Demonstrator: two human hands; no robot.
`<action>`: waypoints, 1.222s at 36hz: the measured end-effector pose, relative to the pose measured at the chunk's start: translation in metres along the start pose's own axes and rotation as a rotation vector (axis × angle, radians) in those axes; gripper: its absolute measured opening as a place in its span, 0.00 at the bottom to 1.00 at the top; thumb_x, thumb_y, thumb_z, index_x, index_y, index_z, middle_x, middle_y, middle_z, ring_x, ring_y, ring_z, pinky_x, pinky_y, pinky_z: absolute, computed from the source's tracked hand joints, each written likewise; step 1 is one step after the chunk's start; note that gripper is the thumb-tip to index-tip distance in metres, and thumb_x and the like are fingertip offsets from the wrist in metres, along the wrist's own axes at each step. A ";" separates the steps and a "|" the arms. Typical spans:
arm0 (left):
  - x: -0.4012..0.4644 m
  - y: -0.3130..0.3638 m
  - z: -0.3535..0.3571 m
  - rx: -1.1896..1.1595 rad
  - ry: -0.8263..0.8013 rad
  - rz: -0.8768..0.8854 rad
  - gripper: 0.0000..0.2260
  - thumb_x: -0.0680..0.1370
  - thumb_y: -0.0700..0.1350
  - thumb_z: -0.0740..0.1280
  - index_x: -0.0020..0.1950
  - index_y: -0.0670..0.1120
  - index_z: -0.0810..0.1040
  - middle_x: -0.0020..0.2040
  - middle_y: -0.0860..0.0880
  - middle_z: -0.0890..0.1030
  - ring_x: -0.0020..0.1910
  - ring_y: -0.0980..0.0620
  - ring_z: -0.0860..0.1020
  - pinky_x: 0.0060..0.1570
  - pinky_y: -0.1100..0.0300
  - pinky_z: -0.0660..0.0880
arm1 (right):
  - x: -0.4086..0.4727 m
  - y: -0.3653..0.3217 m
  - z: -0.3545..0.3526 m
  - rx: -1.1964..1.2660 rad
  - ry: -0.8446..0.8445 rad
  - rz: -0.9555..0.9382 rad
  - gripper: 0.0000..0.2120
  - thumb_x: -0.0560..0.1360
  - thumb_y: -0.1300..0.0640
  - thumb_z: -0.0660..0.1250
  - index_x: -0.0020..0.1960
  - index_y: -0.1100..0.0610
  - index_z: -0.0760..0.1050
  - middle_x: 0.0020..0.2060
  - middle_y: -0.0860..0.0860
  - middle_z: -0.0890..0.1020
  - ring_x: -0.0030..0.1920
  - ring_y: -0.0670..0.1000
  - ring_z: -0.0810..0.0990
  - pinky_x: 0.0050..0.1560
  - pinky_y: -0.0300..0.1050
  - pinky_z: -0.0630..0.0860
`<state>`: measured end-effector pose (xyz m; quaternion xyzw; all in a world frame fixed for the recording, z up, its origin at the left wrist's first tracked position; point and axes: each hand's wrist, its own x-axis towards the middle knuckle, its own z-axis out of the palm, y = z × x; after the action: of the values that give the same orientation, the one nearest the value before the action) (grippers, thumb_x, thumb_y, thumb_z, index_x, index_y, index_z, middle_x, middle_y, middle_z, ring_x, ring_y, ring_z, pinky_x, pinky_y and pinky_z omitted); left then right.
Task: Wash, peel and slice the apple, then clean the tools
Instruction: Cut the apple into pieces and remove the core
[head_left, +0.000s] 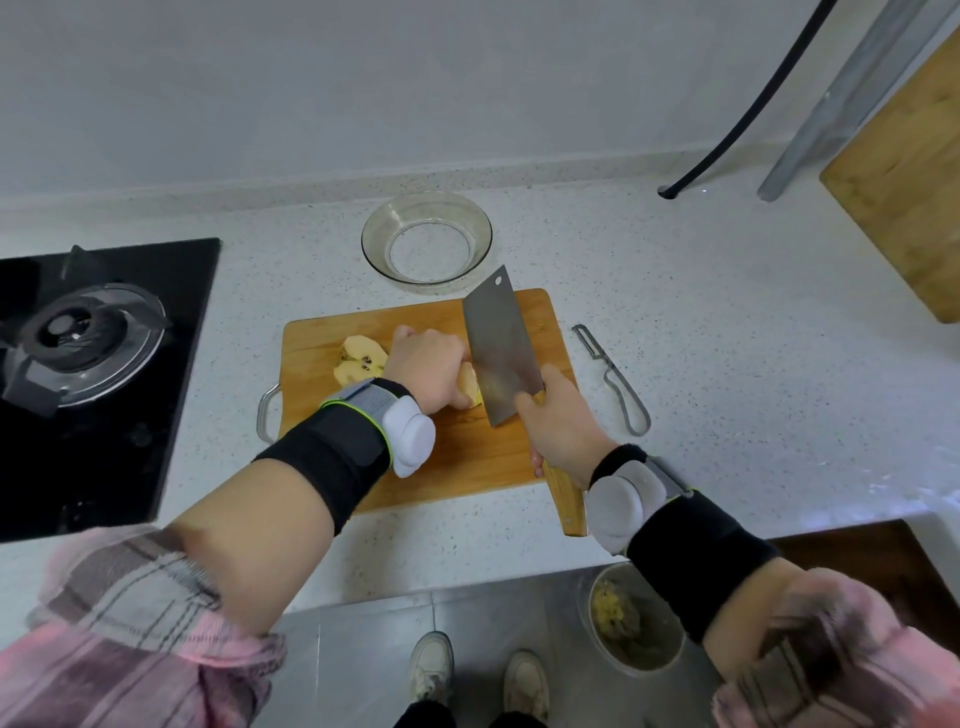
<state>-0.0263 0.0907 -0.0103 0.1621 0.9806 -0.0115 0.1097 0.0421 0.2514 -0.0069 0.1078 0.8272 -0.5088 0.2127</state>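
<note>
Apple piece (469, 383) on the cutting board (431, 467), under the cleaver (500, 353).
Left hand (428, 364) curls over it; right hand (561, 421) grips the cleaver's handle. Cored half (361, 358) lies left on the board.

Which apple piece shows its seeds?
The free apple half left of the left hand, lying cut side up with its dark seeds showing. The other piece is held under that hand, beside the cleaver.

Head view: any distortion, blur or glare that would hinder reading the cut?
Head view: wide-angle bending curves the counter edge; the sleeves blur at the bottom corners; the cleaver shows only a dull sheen, no harsh glare; light is soft and even, and the apple half is sharp.
</note>
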 end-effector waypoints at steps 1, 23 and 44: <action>0.000 0.000 0.000 -0.001 -0.007 0.005 0.16 0.69 0.57 0.72 0.52 0.51 0.78 0.42 0.52 0.80 0.43 0.49 0.75 0.55 0.51 0.62 | 0.001 0.001 0.001 0.008 0.001 0.008 0.12 0.82 0.58 0.55 0.65 0.59 0.64 0.35 0.56 0.73 0.18 0.49 0.71 0.22 0.41 0.73; -0.012 -0.016 0.012 -0.017 -0.004 0.100 0.14 0.74 0.62 0.66 0.50 0.54 0.78 0.39 0.54 0.80 0.47 0.51 0.78 0.72 0.38 0.41 | 0.000 0.023 0.011 0.260 -0.058 0.083 0.21 0.82 0.59 0.55 0.74 0.56 0.59 0.24 0.54 0.69 0.21 0.50 0.68 0.25 0.45 0.75; -0.011 -0.026 0.027 -0.109 0.076 0.166 0.19 0.74 0.56 0.69 0.60 0.47 0.77 0.43 0.46 0.79 0.45 0.46 0.75 0.41 0.57 0.63 | 0.006 0.017 0.038 0.274 -0.036 0.063 0.12 0.82 0.59 0.54 0.65 0.58 0.65 0.31 0.56 0.72 0.19 0.51 0.70 0.25 0.46 0.76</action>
<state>-0.0190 0.0611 -0.0342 0.2370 0.9664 0.0573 0.0815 0.0527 0.2255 -0.0382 0.1524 0.7423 -0.6119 0.2268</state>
